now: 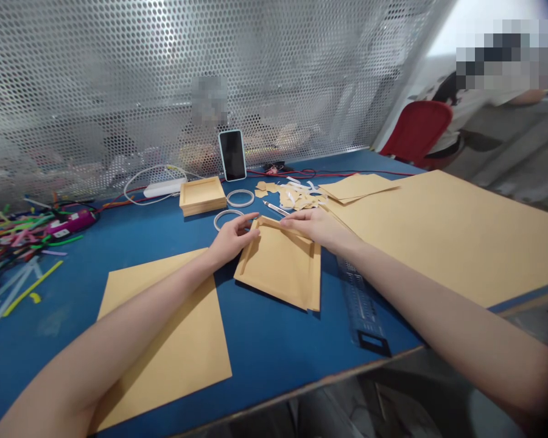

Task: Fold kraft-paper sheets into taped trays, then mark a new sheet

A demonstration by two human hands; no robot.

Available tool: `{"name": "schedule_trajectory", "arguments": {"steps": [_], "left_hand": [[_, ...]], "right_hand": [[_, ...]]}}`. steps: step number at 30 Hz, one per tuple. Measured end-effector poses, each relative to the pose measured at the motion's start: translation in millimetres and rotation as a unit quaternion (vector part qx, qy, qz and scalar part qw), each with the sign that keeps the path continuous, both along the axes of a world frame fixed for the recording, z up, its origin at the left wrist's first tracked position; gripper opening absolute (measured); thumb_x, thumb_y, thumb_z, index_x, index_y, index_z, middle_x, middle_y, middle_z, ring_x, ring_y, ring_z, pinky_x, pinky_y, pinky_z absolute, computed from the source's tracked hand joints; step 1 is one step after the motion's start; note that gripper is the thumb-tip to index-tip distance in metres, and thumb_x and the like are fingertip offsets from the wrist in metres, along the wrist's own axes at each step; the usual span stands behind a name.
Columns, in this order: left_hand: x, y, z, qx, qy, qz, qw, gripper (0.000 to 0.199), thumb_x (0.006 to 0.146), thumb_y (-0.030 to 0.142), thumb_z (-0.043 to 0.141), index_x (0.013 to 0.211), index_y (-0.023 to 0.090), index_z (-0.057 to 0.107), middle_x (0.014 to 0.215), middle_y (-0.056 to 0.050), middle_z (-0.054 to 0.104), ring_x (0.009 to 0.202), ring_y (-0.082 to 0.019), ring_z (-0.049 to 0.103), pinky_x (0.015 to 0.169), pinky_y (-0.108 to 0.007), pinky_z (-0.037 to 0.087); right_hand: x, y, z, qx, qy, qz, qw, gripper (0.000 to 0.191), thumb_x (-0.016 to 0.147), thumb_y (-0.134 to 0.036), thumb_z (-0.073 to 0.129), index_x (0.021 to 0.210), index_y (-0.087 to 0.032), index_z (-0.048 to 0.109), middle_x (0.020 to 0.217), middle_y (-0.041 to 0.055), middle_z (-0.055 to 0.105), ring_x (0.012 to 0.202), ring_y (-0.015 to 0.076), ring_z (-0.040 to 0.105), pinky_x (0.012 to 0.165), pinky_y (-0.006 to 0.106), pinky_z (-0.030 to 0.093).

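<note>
sheet point(187, 347) left of tray point(281, 264) | ruler point(363, 304) right | phone point(232, 155) behind, right of tray stack point(203, 196)

Before me a silvery perforated metal panel point(119, 79) rises behind the blue tabletop point(269, 359), light gleaming in bright patches on its surface, while what lies beyond its holes reaches me only as blurred shapes. Along my side the tabletop ends in a brownish edge point(319, 384). To my right I see a red chair point(418, 129), with a bright white wall point(442, 42) farther back.
</note>
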State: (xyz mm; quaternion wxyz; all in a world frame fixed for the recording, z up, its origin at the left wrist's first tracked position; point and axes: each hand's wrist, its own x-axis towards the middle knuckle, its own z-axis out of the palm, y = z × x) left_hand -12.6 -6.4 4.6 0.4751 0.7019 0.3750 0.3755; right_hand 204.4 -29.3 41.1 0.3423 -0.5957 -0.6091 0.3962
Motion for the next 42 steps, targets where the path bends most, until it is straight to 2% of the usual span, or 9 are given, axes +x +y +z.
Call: {"name": "schedule_trajectory", "arguments": {"steps": [5,9,12,17,21,26,38,42], "left_hand": [[1,1,-2.5,0.003,-0.007,0.000,1.000,0.054,0.082,0.030,0.062,0.132,0.011,0.052,0.111,-0.012,0.067,0.098,-0.023,0.066,0.084,-0.032,0.053],[2,-1,-2.2,0.013,-0.009,0.007,1.000,0.050,0.082,0.027,0.061,0.129,0.010,0.054,0.111,-0.012,0.068,0.100,-0.023,0.066,0.084,-0.032,0.053],[3,-3,0.2,0.023,-0.008,0.016,1.000,0.045,0.083,0.025,0.059,0.125,0.011,0.055,0.109,-0.011,0.069,0.099,-0.023,0.066,0.080,-0.030,0.053],[4,-7,2.0,0.039,0.006,0.044,0.998,0.030,0.084,0.025,0.056,0.112,0.014,0.058,0.091,-0.007,0.072,0.082,-0.020,0.069,0.065,-0.025,0.052],[3,-6,-0.3,0.052,0.021,0.062,0.996,0.021,0.085,0.024,0.055,0.105,0.017,0.055,0.077,-0.002,0.070,0.068,-0.017,0.065,0.057,-0.023,0.047],[3,-5,-1.9,0.060,0.030,0.073,0.995,0.018,0.084,0.023,0.054,0.102,0.019,0.052,0.066,0.003,0.063,0.056,-0.013,0.057,0.049,-0.020,0.039],[2,-10,4.1,0.080,0.036,0.062,0.994,0.020,0.086,0.026,0.049,0.105,0.022,0.048,0.059,0.006,0.051,0.050,-0.011,0.048,0.048,-0.021,0.034],[2,-7,0.3,0.091,0.057,0.059,0.992,0.020,0.086,0.021,0.048,0.105,0.021,0.049,0.059,0.006,0.050,0.050,-0.012,0.047,0.048,-0.021,0.033]], "right_hand": [[1,0,-1.6,-0.008,0.012,0.002,1.000,0.026,0.075,-0.041,0.068,0.083,-0.017,0.074,0.082,0.0047,0.074,0.074,0.0193,0.067,0.063,0.028,0.051],[2,1,-3.1,0.021,-0.028,0.016,0.999,0.024,0.075,-0.038,0.066,0.084,-0.018,0.075,0.083,0.0047,0.074,0.077,0.0199,0.066,0.065,0.029,0.051],[2,1,-4.9,0.039,-0.019,0.028,0.999,0.024,0.075,-0.037,0.066,0.088,-0.018,0.074,0.085,0.0046,0.074,0.079,0.0201,0.067,0.067,0.029,0.052],[2,3,-10.9,0.033,0.024,0.074,0.996,0.030,0.075,-0.035,0.068,0.101,-0.021,0.071,0.084,0.0034,0.074,0.081,0.0199,0.069,0.069,0.029,0.054],[3,7,-19.3,0.034,0.062,0.101,0.992,0.031,0.074,-0.035,0.071,0.102,-0.023,0.071,0.090,0.0037,0.075,0.086,0.0202,0.069,0.074,0.030,0.055],[3,9,-24.1,0.023,0.075,0.100,0.992,0.033,0.072,-0.033,0.073,0.102,-0.021,0.071,0.094,0.0057,0.074,0.084,0.0204,0.069,0.074,0.030,0.056],[1,5,-19.9,0.011,0.071,0.104,0.992,0.034,0.074,-0.033,0.071,0.106,-0.021,0.069,0.095,0.0056,0.075,0.086,0.0208,0.069,0.077,0.034,0.056],[0,5,-20.0,0.048,0.042,0.108,0.992,0.036,0.075,-0.037,0.069,0.107,-0.020,0.070,0.094,0.0061,0.074,0.087,0.0209,0.068,0.076,0.033,0.055]]}}
